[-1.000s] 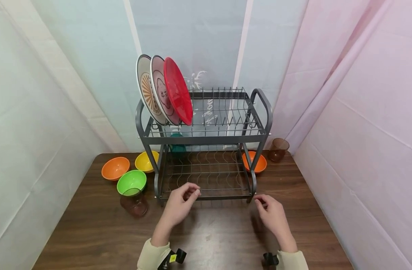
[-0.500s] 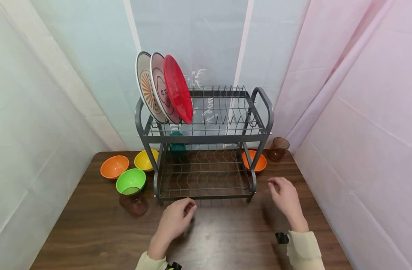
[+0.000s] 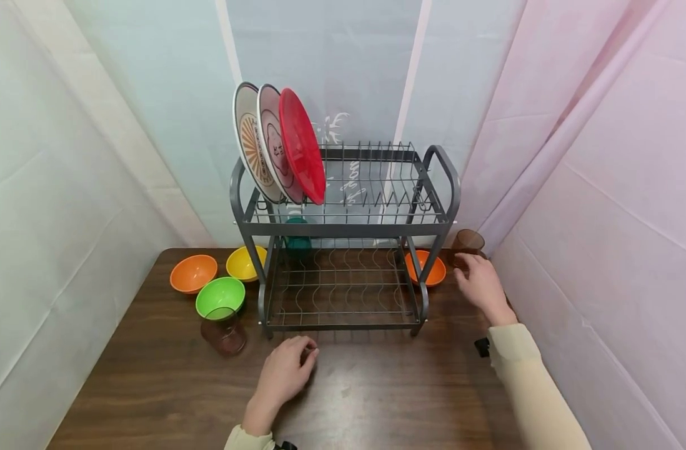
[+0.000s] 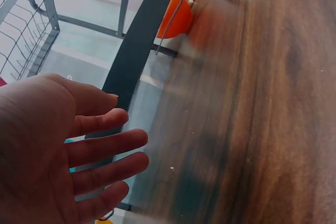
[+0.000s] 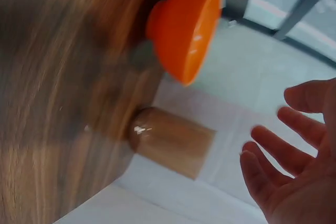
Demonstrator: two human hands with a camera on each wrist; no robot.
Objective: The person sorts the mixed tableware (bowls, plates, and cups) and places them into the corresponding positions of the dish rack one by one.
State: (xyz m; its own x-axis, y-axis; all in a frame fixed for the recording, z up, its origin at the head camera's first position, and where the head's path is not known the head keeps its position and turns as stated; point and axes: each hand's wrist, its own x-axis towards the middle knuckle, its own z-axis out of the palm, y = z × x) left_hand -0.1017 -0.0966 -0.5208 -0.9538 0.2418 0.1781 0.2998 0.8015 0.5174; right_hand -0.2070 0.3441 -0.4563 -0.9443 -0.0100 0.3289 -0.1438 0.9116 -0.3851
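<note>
Brown and see-through, the cup [image 5: 173,142] is standing upright on the wooden table [image 3: 377,387] near an orange bowl [image 5: 181,32] while my right hand [image 3: 480,284] is facing it, fingers loosely parted, my relaxed left hand [image 3: 285,372] fronting the dark rack [image 3: 343,229].

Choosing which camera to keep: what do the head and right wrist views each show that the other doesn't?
Only the head view: the left hand, red plate, two patterned plates, teal cup, reddish tumbler, green bowl, yellow bowl and left-side orange bowl.

Only the right wrist view: the palm side of the right hand, with space between its fingers and the brown cup.

Both: that hand and cup, the right-side orange bowl, part of the dish rack, and the wooden table.
</note>
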